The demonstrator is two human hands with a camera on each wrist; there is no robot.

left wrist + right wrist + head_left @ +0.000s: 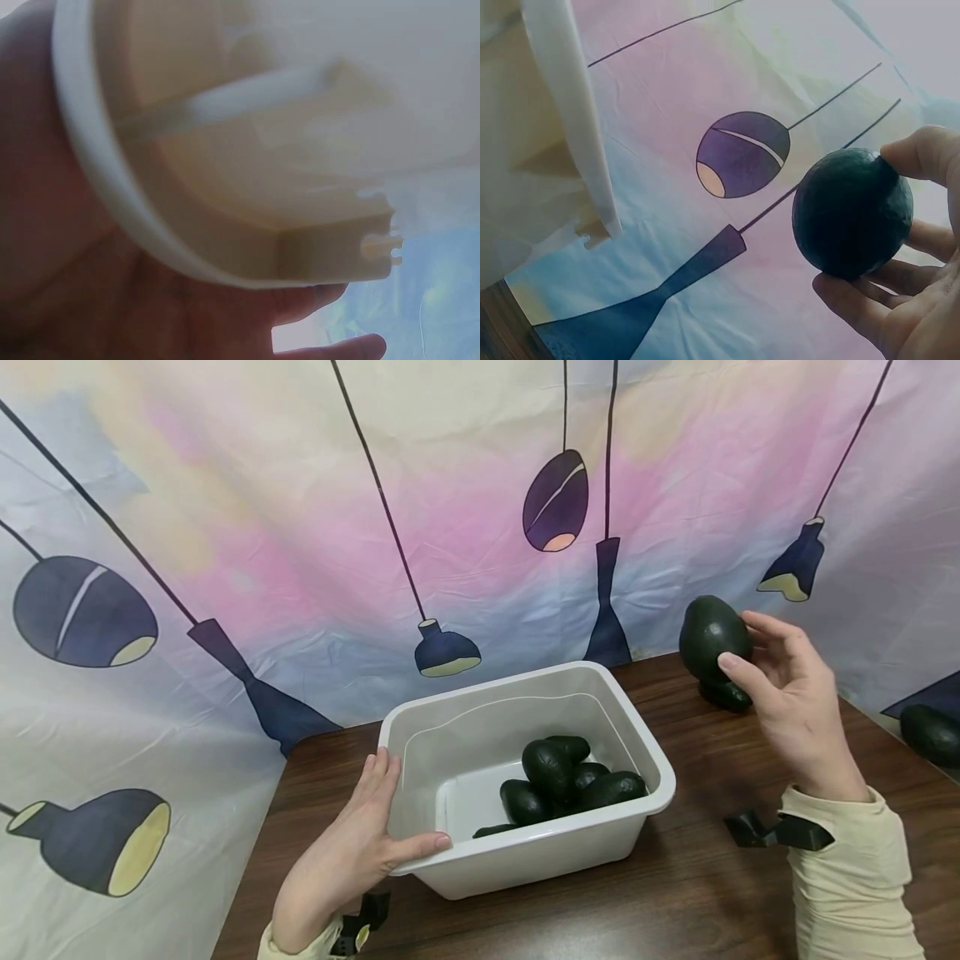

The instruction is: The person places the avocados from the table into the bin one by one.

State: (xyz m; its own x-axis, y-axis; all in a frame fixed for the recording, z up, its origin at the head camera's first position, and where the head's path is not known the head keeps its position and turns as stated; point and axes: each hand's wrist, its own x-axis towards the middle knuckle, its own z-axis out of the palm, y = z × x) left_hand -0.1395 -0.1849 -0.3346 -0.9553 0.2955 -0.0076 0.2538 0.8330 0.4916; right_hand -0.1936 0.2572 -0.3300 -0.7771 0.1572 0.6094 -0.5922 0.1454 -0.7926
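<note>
- Right hand [795, 693] pinches an avocado [712, 635], up right of the tub [637, 739].
- Left hand [360, 843] grips the tub's near-left corner.
- Fingertip hold looks thin; avocado could slip, miss the tub.

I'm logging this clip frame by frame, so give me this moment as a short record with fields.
Left hand: left hand grips the near left corner of the white tub
Right hand: right hand holds an avocado above the table
In tub: several avocados
On table: another avocado behind the held one; one more at the right edge
Backdrop: lamp-print cloth
</note>
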